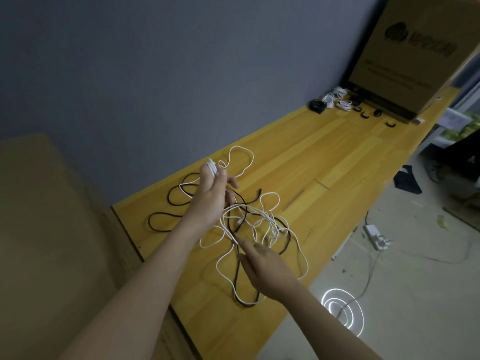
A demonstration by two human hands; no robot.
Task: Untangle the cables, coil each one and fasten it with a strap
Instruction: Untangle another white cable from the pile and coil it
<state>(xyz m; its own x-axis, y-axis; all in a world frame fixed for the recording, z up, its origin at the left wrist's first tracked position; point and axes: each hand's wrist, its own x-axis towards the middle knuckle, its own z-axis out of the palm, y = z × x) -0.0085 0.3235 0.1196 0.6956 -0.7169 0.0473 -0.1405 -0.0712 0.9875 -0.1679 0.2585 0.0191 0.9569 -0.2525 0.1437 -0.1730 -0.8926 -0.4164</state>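
A long wooden bench (324, 157) runs away from the person toward a large cardboard box (415, 55) at its far end. On its near half lies a tangle of white cables (262, 219) and black cables (176, 201), with no single long axis; the loops sprawl in every direction, the black ones reaching left toward the wall, the white ones spilling toward the bench's right edge.

The left hand (211, 193) is raised over the tangle, its fingers curled round a small white coil (211, 166), which stands roughly upright above the knuckles. A white strand trails from it down into the heap. The right hand (265, 263) hovers low over the near loops, fingers straight and slightly spread, pointing toward the tangle; whether the fingertips touch a strand I cannot tell.

Near the box lie finished white bundles (335, 98), a black bundle (317, 105) and several curled black straps (365, 115), small and blurred. The box's print is unreadable. Which cable crosses over which inside the knot is hard to make out.
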